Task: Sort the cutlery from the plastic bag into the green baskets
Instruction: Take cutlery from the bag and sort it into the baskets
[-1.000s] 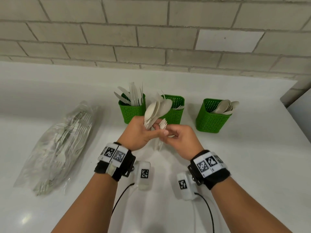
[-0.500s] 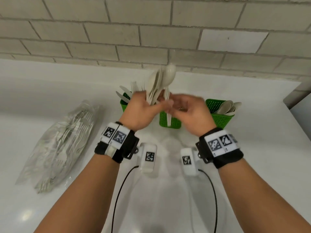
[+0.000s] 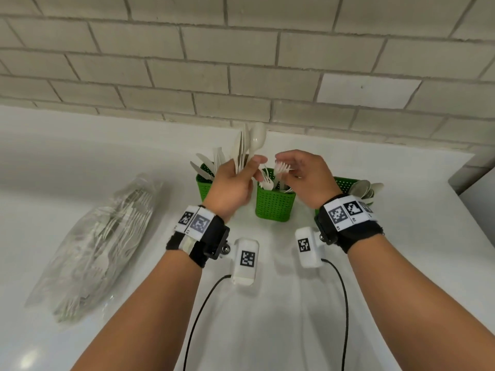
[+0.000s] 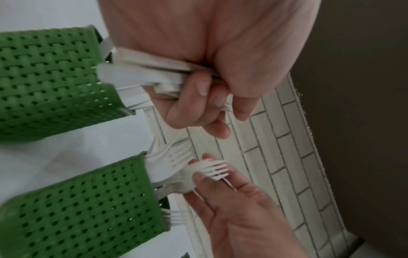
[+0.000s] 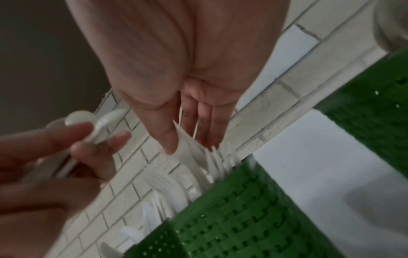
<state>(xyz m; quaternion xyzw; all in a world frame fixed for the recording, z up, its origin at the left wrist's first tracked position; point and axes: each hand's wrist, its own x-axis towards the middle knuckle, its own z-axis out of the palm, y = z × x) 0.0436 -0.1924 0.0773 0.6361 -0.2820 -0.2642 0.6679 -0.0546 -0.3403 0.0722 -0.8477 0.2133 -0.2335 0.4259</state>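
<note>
the main risk, as i judge it, is the fork catching on the forks already crowding the middle green basket: their tines splay out over the rim, so a handle coming down at an angle could snag, tip the light basket or flick one out onto the white surface. a second risk is the left hand loosening its fist while attention is elsewhere; the bunch of spoons it grips by the handles stands bowls-up and could slide or fan apart. the right hand pinches the fork lightly between thumb and fingertips near the head, the other fingers fairly straight, a thin hold that could twist. the fork sits right above the middle basket's mouth, just beside the left hand's thumb. knives stand in the left basket, spoons in the right basket. the plastic bag, with much cutlery inside, lies well to the left.
</note>
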